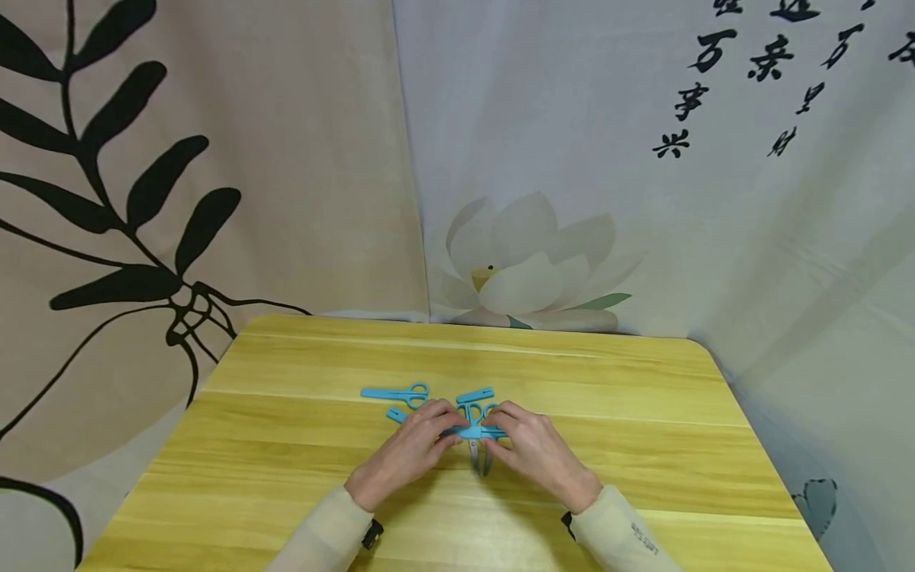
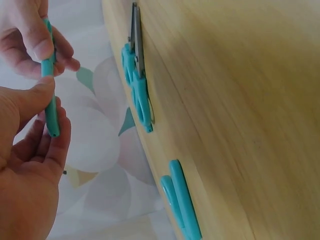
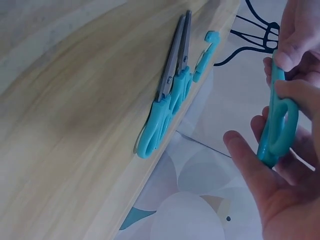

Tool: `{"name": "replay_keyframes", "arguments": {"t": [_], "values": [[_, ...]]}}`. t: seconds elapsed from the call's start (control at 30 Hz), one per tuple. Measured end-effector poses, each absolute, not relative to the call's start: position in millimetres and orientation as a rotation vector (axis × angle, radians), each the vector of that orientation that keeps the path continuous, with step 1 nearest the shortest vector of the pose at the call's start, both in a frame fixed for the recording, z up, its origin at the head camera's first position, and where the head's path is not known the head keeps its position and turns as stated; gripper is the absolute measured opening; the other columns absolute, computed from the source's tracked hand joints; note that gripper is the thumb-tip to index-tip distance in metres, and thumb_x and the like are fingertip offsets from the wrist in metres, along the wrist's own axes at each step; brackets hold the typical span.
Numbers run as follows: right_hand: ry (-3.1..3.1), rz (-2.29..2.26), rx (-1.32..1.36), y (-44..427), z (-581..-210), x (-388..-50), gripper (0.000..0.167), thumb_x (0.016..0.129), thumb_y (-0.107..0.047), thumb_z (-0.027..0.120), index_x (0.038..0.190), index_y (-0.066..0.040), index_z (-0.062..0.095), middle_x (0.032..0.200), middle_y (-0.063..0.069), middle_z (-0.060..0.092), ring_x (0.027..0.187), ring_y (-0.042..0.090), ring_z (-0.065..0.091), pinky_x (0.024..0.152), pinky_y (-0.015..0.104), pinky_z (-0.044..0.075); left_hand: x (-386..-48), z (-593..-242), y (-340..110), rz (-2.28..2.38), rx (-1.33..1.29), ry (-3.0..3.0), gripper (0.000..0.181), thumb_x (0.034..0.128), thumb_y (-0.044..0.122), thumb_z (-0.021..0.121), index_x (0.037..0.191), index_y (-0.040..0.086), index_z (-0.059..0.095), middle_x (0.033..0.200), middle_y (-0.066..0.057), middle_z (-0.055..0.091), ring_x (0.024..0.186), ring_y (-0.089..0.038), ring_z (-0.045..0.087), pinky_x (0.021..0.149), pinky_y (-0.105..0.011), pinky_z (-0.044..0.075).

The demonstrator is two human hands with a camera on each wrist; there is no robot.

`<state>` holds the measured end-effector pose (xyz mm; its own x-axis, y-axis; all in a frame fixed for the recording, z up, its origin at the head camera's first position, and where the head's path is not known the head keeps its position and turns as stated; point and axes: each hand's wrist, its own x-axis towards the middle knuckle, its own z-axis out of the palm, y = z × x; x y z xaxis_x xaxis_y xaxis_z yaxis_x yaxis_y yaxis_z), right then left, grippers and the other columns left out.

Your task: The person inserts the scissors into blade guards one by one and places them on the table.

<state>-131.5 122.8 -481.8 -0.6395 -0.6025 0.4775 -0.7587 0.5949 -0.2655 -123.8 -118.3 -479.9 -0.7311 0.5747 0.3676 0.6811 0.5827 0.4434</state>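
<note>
Both hands hold one pair of blue scissors (image 1: 473, 432) level above the table. My left hand (image 1: 422, 441) pinches the blade end, where blue plastic shows and no metal. Around the handle end curl the fingers of my right hand (image 1: 536, 449); a handle loop (image 3: 286, 127) shows in the right wrist view. Below the hands, bare-bladed scissors (image 3: 155, 125) lie beside a second bare-bladed pair (image 3: 181, 90). A blue blade cover (image 1: 475, 395) lies behind their handles.
Covered blue scissors (image 1: 389, 393) lie to the left on the wooden table (image 1: 615, 421). Partly behind the left hand is a small blue piece (image 1: 395, 415), likely another cover. A printed cloth (image 1: 343, 159) hangs behind the table's far edge.
</note>
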Motion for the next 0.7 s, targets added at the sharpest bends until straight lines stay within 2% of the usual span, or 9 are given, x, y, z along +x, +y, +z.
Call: {"name": "replay_keyframes", "arguments": {"t": [0.43,0.7], "values": [[-2.532,0.670,1.113,116.1,-481.1,-130.4,0.023,0.086,-0.015,0.087,0.105,-0.007,0.075,0.107,0.002,0.069,0.089,0.014,0.071,0.072,0.025,0.060,-123.7,-480.5,-121.0,-0.861,-1.053,-2.648,0.019,0.0948,0.008,0.076,0.113,0.012,0.074,0.110,0.003,0.065,0.102,-0.015,0.061,0.086,-0.031,0.056],[-2.514,0.613,1.107,109.4,-488.2,-130.2,0.023,0.084,-0.020,0.089,0.100,-0.011,0.076,0.106,-0.001,0.069,0.088,0.011,0.070,0.073,0.024,0.060,-122.1,-482.2,-121.0,-0.746,-1.006,-2.773,0.018,0.0969,0.014,0.075,0.114,0.011,0.074,0.108,0.003,0.064,0.101,-0.014,0.061,0.087,-0.032,0.055]]}}
